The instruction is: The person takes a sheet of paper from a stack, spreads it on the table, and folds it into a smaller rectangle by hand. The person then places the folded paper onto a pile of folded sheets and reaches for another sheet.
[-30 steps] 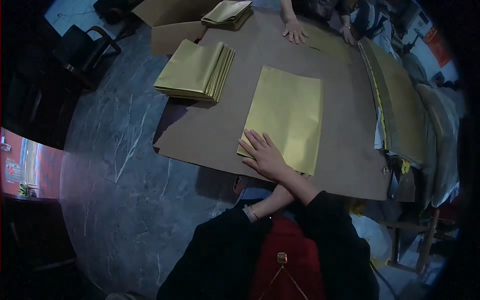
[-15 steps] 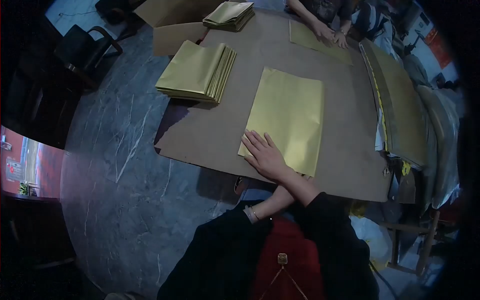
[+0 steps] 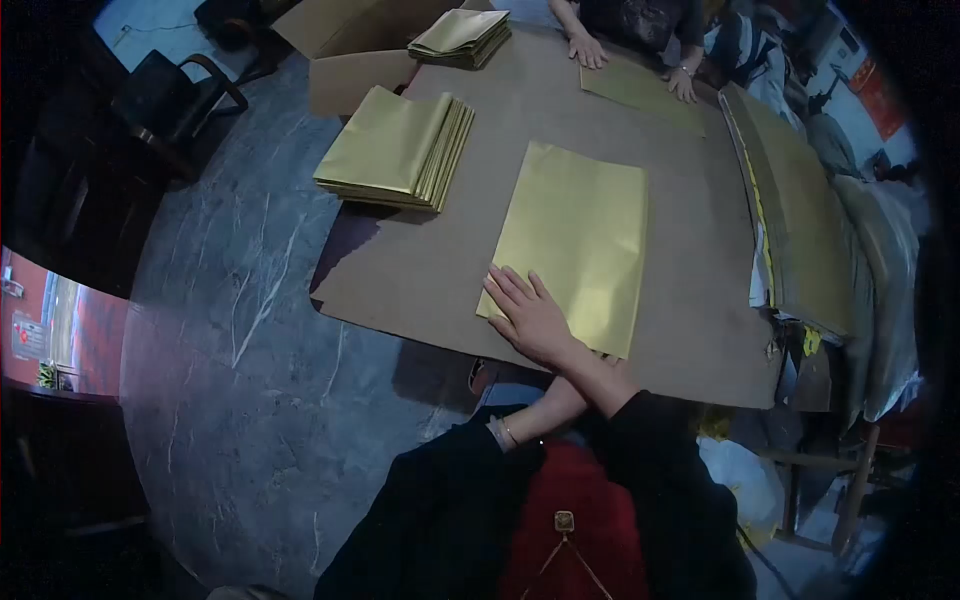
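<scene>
A gold sheet (image 3: 585, 230) lies flat on the cardboard-covered table (image 3: 400, 270). My right hand (image 3: 533, 320) rests palm down on its lower left corner, fingers stretched out and slightly apart. My forearms cross, with the right one on top. Beneath it, my left hand (image 3: 619, 369) shows only in small part at the sheet's lower right edge; its fingers are mostly hidden, so any hold on the sheet cannot be made out. To the upper left sits a thick stack of folded gold sheets (image 3: 385, 140).
Another gold stack (image 3: 460, 35) lies farther back beside an open cardboard box (image 3: 360, 75). Across the table a co-worker's hands (image 3: 587, 50) touch another gold sheet (image 3: 640, 95). A large folded panel (image 3: 795, 210) stands along the right edge. A chair (image 3: 165, 100) stands at left.
The co-worker's hands came together over the far sheet and have now moved apart again. My hands stay in nearly the same place, and the view has shifted slightly.
</scene>
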The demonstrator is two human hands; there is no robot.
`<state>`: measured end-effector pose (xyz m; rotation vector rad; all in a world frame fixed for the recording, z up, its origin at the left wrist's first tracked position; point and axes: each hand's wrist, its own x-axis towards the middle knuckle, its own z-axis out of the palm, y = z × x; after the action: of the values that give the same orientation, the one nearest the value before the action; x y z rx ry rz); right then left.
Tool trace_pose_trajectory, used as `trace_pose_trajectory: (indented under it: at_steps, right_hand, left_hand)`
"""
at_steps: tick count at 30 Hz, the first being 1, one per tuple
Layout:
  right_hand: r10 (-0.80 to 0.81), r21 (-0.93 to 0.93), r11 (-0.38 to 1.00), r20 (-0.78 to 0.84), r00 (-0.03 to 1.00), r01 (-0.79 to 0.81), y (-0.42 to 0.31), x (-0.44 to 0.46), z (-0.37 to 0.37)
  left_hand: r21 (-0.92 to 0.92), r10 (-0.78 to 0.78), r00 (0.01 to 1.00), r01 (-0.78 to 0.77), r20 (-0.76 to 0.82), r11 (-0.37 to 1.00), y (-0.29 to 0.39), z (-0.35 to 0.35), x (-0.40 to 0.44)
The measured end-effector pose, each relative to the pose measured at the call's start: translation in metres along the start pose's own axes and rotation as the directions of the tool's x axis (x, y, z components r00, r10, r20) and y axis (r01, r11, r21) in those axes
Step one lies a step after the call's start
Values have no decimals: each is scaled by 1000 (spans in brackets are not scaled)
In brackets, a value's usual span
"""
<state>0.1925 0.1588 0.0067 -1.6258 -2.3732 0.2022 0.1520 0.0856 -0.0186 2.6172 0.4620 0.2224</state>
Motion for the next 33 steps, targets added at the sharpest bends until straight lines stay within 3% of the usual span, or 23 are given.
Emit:
trace_pose_trajectory:
  at_steps: [2,3,4,6,7,8,10,11,13,15,17,21,22,27,29,33]
  right_hand:
    - [2,5,1000,8,1000,-2,0,1,-3]
    - [1,4,1000,2,1000,-1,1,1,-1]
    - [-2,2,1000,-4,1000,2,1,2,-2]
    - [-8,29,1000,-6,1000,9,0,1,-3]
    - [-10,27,1000,-9,1000,10,1,1,-1]
    - [-9,25,1000,-11,1000,10,2,1,0]
    - [-12,27,1000,-23,1000,13,3,1,1]
    - [-16,23,1000,-33,999,17,3,1,1]
    - [-38,-19,999,-35,999,37,5,2,4]
    - [-38,-20,999,-28,999,37,5,3,4]
    - [-54,-47,998,-16,998,53,4,-1,-2]
    - [-42,16,999,-19,999,42,6,-1,1]
    - [-51,14,999,-38,998,51,6,-1,2]
    - [-56,26,998,-63,996,58,8,0,4]
    - [-45,37,998,-61,997,47,9,-2,2]
    - [-18,48,999,-45,999,20,8,-2,4]
  left_hand:
    - [-33,-9,1000,8,-17,999,2,-6,-3]
    - [182,88,985,-61,-148,981,-7,30,-3]
    - [191,89,983,-57,-160,980,-7,24,-2]
    - [249,227,956,-177,-186,952,-8,13,-8]
    - [360,326,923,-239,-202,902,-14,16,-9]
    - [364,328,922,-239,-207,900,-18,19,-18]
    - [73,406,866,-403,-291,912,-24,-5,-49]
    - [73,407,866,-404,-292,912,-23,-19,-60]
    - [-44,139,842,-189,-521,981,-19,-47,-77]
    - [-71,-109,696,83,-710,994,-28,-61,-80]
    - [-224,-344,581,270,-738,936,-46,-62,-72]
    - [-124,-373,609,411,-700,903,-62,-66,-66]
    - [-29,-318,641,418,-698,908,-62,-66,-67]
    - [22,-286,678,407,-677,913,-66,-64,-67]
    - [-75,-375,697,420,-612,904,-66,-65,-67]
    - [52,-338,730,454,-594,890,-66,-75,-59]
